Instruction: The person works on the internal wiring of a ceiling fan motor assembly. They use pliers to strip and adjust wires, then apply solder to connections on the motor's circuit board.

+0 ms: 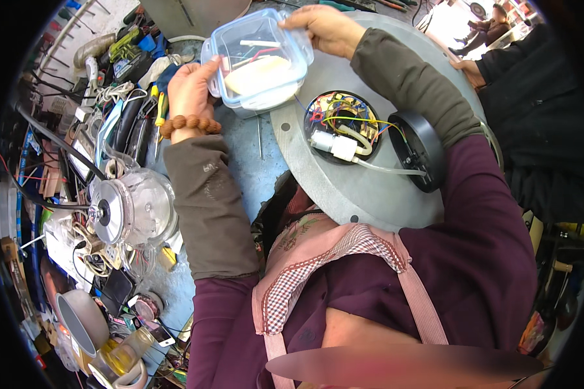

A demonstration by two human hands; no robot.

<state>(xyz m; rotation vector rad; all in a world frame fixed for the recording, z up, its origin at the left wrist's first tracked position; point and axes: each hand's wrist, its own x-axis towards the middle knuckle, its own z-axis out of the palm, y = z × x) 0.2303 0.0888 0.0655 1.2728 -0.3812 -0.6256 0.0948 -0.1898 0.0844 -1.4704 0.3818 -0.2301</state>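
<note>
Head view — left hand [191,89], right hand [328,27] outstretched — gripping container [261,63].

Decent light overall, but there's blown-out glare in the plastic box [266,102] (worse past the far right edge of the gray disc [370,201]), fisheye-bent black borders, and a blurry smear down low.

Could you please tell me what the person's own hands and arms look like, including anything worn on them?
The left hand and right hand are both ungloved. A bracelet of brown, textured round beads circles the left wrist. Grey-brown oversleeves cover the forearms, with a small pale mark on the left one; purple sleeves show above them.
</note>
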